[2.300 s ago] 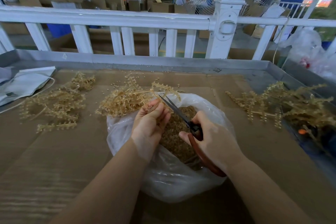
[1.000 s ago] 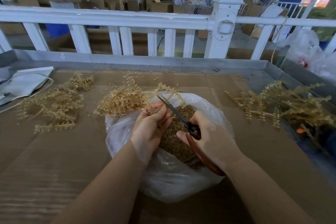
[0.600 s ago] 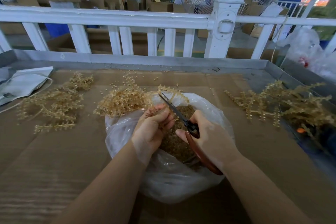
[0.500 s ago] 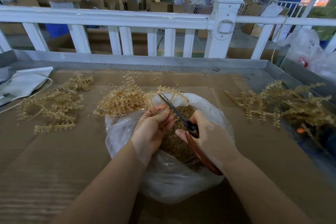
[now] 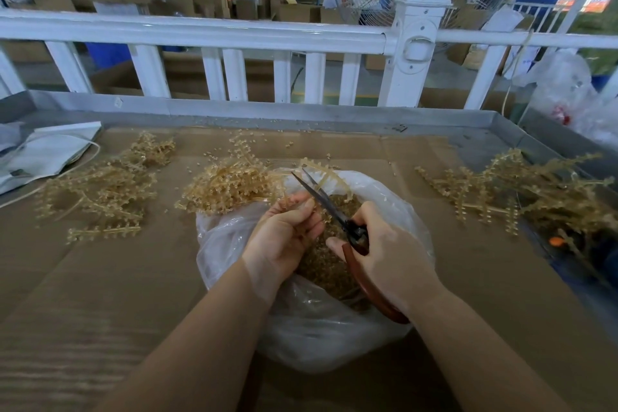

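Note:
Over an open clear plastic bag (image 5: pixel 334 338) half full of small tan plastic pieces (image 5: pixel 321 264), my left hand (image 5: pixel 284 237) pinches a tan plastic sprue branch (image 5: pixel 321 174) that arches up and right past the blades. My right hand (image 5: pixel 384 261) grips red-handled scissors (image 5: pixel 327 204); their blades are parted in a narrow V around that branch. A heap of the same tan sprues (image 5: pixel 230 187) lies just behind my left hand.
The bag stands on a cardboard-covered metal tray table (image 5: pixel 100 278). More sprue piles lie at the left (image 5: pixel 100 187) and right (image 5: pixel 521 187). A white pouch with a cord (image 5: pixel 46 154) sits far left. A white railing (image 5: pixel 214 37) borders the back.
My hands stayed over the bag. The scissor blades have shifted slightly along the branch and the branch's arching end has moved a little right.

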{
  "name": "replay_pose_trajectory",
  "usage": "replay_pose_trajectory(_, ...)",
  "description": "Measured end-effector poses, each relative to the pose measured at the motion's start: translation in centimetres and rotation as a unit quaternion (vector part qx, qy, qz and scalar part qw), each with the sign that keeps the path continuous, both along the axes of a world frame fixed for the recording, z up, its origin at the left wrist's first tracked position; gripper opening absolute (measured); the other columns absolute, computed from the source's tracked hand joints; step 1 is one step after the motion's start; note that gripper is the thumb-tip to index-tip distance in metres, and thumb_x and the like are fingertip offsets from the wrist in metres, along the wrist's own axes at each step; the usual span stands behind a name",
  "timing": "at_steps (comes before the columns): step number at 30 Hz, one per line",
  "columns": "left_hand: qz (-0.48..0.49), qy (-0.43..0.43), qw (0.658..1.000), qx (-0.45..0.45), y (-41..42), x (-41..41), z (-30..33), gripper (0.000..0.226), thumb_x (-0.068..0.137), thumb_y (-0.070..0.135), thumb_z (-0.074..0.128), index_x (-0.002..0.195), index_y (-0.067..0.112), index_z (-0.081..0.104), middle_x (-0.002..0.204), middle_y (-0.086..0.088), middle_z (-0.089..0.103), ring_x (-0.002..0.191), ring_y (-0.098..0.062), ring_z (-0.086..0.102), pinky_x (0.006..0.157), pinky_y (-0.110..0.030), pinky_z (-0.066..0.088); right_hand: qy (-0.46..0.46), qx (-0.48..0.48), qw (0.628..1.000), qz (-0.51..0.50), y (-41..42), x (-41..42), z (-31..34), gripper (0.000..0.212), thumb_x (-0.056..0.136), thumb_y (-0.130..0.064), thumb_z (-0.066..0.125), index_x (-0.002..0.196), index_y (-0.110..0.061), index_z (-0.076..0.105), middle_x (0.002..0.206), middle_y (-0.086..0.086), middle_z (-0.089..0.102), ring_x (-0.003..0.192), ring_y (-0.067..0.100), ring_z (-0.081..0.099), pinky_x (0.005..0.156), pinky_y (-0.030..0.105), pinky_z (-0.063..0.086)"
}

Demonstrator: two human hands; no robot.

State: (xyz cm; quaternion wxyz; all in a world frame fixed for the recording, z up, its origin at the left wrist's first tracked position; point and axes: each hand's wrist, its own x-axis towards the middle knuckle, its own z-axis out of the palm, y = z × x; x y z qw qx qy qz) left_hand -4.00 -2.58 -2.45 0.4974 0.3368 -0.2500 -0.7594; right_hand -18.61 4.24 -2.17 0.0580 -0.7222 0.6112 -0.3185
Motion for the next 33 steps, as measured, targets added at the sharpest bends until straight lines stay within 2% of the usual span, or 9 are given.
replay_pose_trajectory(5,-0.032,0.014,0.999,0.008,0.09,0.08,0.15,0.019,0.088,-0.005,0.049,0.082,0.011,0.058,0.054,0.0,0.06,0.047,-0.01,0.059,0.05,-0.02,0.054,-0.017,-0.005,1.0,0.014,-0.44,-0.21,-0.13,0.03,0.087,-0.049,0.06,0.087,-0.028,0.038,0.061,-0.016,0.043,0.051,-0.005,0.046,0.056,0.007,0.039)
replay_pose_trajectory(10,-0.025,0.009,1.0,0.014,0.12,0.06,0.22,0.018,0.088,-0.006,0.05,0.083,0.01,0.058,0.055,-0.001,0.059,0.048,-0.011,0.058,0.05,-0.021,0.053,-0.016,0.013,0.999,0.025,-0.49,-0.55,-0.03,0.031,0.087,-0.053,0.056,0.09,-0.026,0.04,0.065,-0.012,0.049,0.056,0.0,0.05,0.053,0.013,0.038)
replay_pose_trajectory(15,-0.005,0.001,1.0,0.014,0.18,-0.07,0.28,0.019,0.09,-0.005,0.05,0.084,0.012,0.057,0.057,0.0,0.06,0.049,-0.01,0.057,0.05,-0.02,0.053,-0.006,0.021,0.999,0.024,-0.1,-0.8,0.02,0.033,0.085,-0.056,0.055,0.094,-0.027,0.041,0.072,-0.012,0.054,0.063,0.0,0.053,0.058,0.014,0.04)
replay_pose_trajectory(23,0.01,0.0,1.0,-0.003,0.25,-0.18,0.19,0.022,0.089,-0.004,0.051,0.079,0.014,0.057,0.057,0.002,0.063,0.05,-0.009,0.058,0.053,-0.02,0.053,0.007,0.031,0.999,0.017,0.19,-0.54,0.34,0.034,0.084,-0.056,0.057,0.089,-0.03,0.037,0.065,-0.013,0.047,0.059,-0.003,0.048,0.054,0.013,0.033)
replay_pose_trajectory(33,-0.002,-0.005,1.0,-0.008,0.31,-0.21,0.14,0.019,0.087,-0.005,0.053,0.082,0.012,0.06,0.059,0.0,0.065,0.051,-0.009,0.061,0.054,-0.02,0.053,0.003,0.012,1.0,0.006,-0.05,-0.11,0.08,0.033,0.086,-0.054,0.057,0.088,-0.026,0.04,0.062,-0.014,0.044,0.054,-0.002,0.046,0.05,0.012,0.035)
